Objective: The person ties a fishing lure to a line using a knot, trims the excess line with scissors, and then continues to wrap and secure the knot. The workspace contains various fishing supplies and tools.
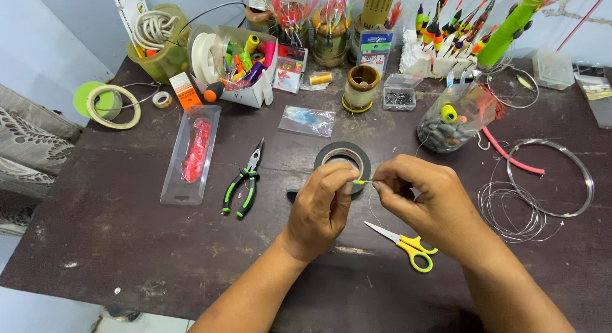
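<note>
Both hands up over table centre. Left hand (320,209) and right hand (424,202) pinch a tiny yellow-green bead (361,182) between fingertips, one from each side; a thin line (371,209) hangs from it. Tape roll (342,156) sits just behind the bead at 12 o'clock. Scissors (405,242) lie at 5 o'clock under my right hand. Pliers (244,180) at 9 o'clock, well apart. Wire coils (551,180) at 3 o'clock. Jar of sinkers (449,126) at 1 o'clock. Red lure packet (191,154) far at 9 o'clock.
</note>
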